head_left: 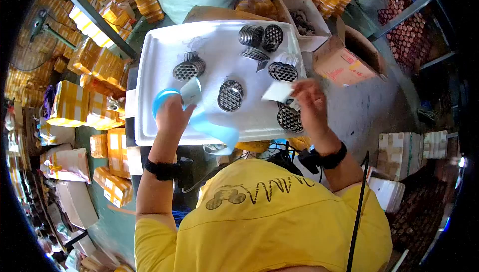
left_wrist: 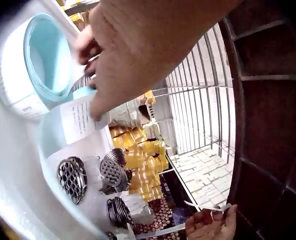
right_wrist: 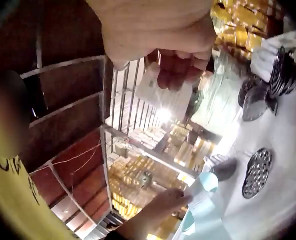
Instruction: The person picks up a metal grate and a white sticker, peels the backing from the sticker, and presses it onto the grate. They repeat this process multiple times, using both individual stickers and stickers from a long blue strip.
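My left hand (head_left: 172,115) pinches a light-blue backing strip (head_left: 217,130) near a white printed label (left_wrist: 78,120), the thumb lying on the label's end in the left wrist view. The strip runs from a label roll (left_wrist: 50,55) at the tray's left and trails over the near edge. Held up over the right side, my right hand (head_left: 312,103) pinches a separate white label (head_left: 278,92) between thumb and fingers. Between the hands lies a stack of round, perforated metal discs (head_left: 230,96). Another disc stack (head_left: 188,66) sits beyond the left hand, and more discs (head_left: 289,118) are below the right hand.
The white tray (head_left: 254,135) has a raised rim. At its far right are several more disc stacks (head_left: 273,37). An open carton (head_left: 344,62) and a white foam box (head_left: 302,17) stand beyond its right side. Yellow-taped boxes (head_left: 70,103) are piled at left.
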Action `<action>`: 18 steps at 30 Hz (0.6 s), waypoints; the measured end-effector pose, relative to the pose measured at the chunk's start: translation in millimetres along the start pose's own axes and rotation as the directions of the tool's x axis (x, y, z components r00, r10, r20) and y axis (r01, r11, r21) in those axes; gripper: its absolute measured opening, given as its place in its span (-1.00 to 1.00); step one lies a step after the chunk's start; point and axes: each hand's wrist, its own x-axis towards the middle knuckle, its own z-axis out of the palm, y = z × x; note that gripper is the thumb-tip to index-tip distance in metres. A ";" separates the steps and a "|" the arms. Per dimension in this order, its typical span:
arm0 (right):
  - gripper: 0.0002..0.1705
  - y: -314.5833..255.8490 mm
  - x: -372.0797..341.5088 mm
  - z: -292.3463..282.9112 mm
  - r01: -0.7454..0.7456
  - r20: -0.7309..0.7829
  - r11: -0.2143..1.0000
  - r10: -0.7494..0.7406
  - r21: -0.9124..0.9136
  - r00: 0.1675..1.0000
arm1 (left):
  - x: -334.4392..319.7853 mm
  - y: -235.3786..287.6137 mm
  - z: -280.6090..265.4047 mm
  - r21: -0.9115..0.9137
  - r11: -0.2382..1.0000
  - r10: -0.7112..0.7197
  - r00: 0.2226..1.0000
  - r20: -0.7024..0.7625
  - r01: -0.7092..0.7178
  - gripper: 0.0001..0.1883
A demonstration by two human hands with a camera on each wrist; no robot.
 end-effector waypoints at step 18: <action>-0.81 -15.2 -29.1 -70.9 -0.079 -0.354 0.982 0.013 -0.172 0.935 | 49.0 68.7 88.7 -0.216 0.933 0.295 0.956 0.006 -0.286 -0.70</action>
